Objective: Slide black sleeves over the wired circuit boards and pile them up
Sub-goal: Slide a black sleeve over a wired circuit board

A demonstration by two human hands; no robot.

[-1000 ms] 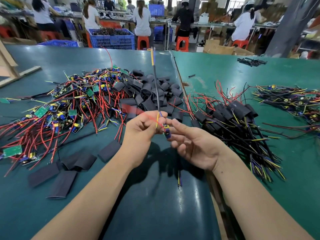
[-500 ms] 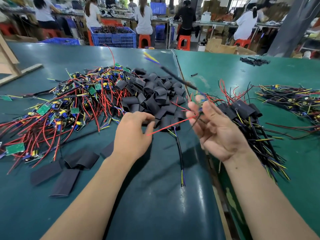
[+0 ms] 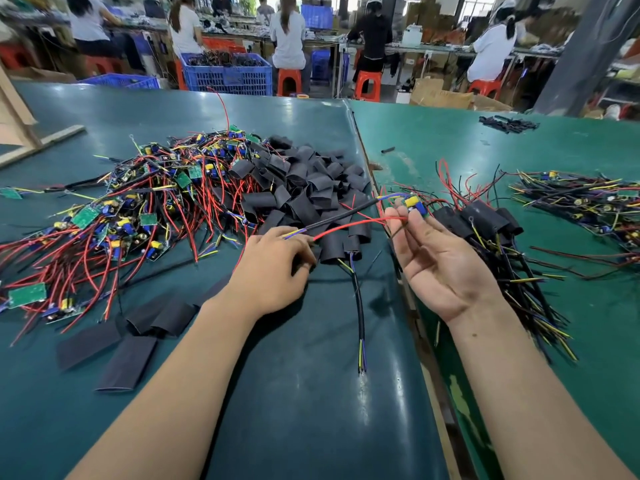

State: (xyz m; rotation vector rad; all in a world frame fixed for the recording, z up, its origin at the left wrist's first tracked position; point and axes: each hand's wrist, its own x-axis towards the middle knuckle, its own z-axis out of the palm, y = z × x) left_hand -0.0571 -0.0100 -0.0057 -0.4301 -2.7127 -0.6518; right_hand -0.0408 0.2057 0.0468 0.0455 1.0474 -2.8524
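My right hand (image 3: 440, 261), palm up, pinches a small wired circuit board (image 3: 414, 204) with yellow and blue parts at its fingertips. The board's black cable (image 3: 346, 213) and red wire (image 3: 356, 224) stretch left over my left hand (image 3: 273, 271). That hand lies palm down at the near edge of the black sleeve pile (image 3: 304, 188), its fingers curled on a black sleeve (image 3: 333, 248); the fingertips are hidden. Bare boards with red wires are heaped at the left (image 3: 138, 209). Sleeved boards are piled just right of my right hand (image 3: 485, 220).
Flat black sleeves (image 3: 128, 362) lie loose at the near left. A black cable (image 3: 359, 306) trails toward me from the sleeve pile. Another wired bundle (image 3: 588, 202) sits far right. A seam (image 3: 426, 375) splits the two green tables. People work at benches behind.
My right hand came down with the board, and its wires swung from pointing up and away to lying leftward. My left hand moved forward and right onto the sleeve pile.
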